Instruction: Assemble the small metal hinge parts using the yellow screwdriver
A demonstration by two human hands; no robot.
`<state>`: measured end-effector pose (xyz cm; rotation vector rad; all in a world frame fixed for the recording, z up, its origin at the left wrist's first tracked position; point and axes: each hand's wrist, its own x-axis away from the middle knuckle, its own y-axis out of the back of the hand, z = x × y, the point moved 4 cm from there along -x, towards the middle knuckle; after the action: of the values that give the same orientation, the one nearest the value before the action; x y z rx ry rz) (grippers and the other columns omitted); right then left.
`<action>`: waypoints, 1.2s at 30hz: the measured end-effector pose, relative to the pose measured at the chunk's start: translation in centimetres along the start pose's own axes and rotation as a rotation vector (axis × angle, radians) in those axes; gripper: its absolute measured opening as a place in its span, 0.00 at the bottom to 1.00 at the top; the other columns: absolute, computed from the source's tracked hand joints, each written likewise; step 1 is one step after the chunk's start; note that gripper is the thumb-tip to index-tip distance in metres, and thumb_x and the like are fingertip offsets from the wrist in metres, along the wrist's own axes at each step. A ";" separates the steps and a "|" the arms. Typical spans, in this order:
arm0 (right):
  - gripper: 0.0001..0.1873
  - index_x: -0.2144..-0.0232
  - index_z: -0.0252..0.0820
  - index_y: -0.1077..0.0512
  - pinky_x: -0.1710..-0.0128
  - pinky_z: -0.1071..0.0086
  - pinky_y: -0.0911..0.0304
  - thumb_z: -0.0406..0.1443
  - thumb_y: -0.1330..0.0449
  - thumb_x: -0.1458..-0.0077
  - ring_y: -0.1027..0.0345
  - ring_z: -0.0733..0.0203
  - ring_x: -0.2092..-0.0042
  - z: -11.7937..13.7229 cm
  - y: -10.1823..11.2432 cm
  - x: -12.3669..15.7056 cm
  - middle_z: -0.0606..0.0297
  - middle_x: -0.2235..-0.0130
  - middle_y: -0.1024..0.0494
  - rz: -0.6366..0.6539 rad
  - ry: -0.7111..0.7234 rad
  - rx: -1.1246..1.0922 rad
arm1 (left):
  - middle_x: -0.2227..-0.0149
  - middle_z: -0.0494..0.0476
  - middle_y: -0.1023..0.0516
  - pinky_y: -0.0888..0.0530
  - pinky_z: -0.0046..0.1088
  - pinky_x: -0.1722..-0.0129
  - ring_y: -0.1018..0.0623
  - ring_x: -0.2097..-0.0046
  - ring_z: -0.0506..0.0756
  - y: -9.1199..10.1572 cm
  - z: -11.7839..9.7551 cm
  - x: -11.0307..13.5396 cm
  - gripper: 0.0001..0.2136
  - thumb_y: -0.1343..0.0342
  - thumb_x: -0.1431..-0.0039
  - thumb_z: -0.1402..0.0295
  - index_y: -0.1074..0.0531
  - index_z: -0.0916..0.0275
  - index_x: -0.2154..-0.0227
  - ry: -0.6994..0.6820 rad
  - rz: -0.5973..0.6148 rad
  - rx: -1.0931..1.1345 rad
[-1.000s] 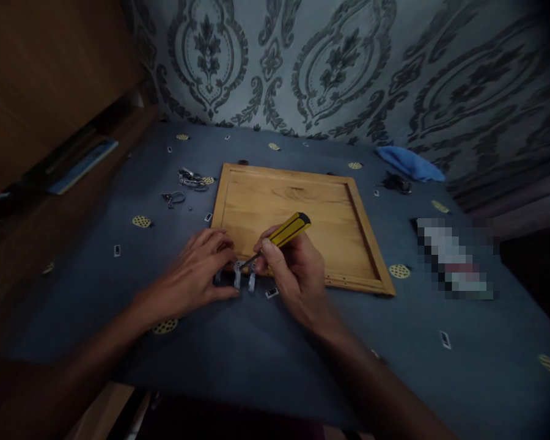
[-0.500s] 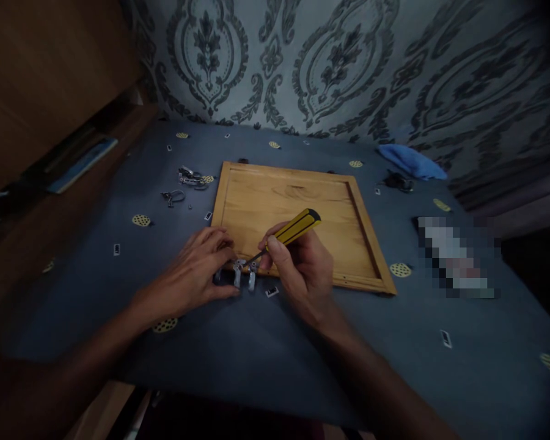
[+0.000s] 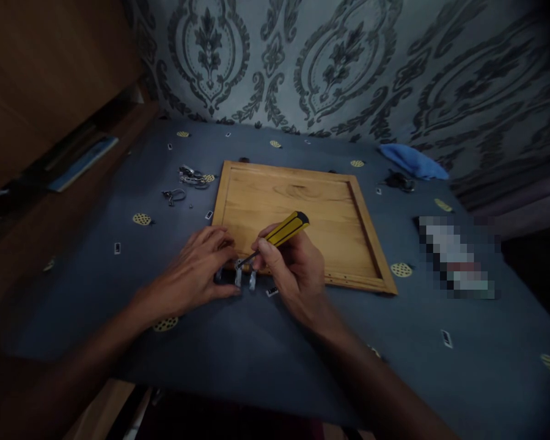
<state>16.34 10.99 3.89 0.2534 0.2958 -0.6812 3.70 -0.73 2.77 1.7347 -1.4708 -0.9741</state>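
A framed wooden panel (image 3: pixel 297 208) lies on the blue-grey tablecloth. Small metal hooks (image 3: pixel 238 276) stick out along its near edge, towards the left corner. In my right hand (image 3: pixel 297 263) is a screwdriver (image 3: pixel 286 230) with a yellow and black handle, slanting down to the left. Its tip meets the middle hook at the panel's edge; the screw there is too small to make out. My left hand (image 3: pixel 195 269) grips the panel's near left corner, fingers bent over the frame and thumb in front beside the hooks. The hand partly hides the leftmost hook.
Several loose metal hooks (image 3: pixel 192 176) and a small dark clip (image 3: pixel 173 195) lie left of the panel. Back right are a blue cloth (image 3: pixel 412 161) and a dark object (image 3: pixel 398 181). A blurred-out item (image 3: pixel 456 256) lies right. A wooden cabinet (image 3: pixel 50 79) borders the left.
My right hand and the screwdriver have shifted slightly left, with the tip now on the middle hook. My left hand has stayed in place.
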 end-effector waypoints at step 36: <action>0.05 0.61 0.45 0.32 0.73 0.73 0.33 0.39 0.40 0.34 0.29 0.66 0.72 1.2 -0.2 -0.7 0.69 0.68 0.24 0.035 0.046 0.110 | 0.43 0.62 0.28 0.32 0.55 0.37 0.33 0.37 0.68 0.0 0.0 -0.2 0.18 0.31 0.42 0.63 0.25 0.58 0.50 0.004 0.016 0.004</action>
<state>15.97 10.83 5.24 0.3788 0.2979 -0.6582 3.70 -0.57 2.81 1.7241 -1.4828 -0.9596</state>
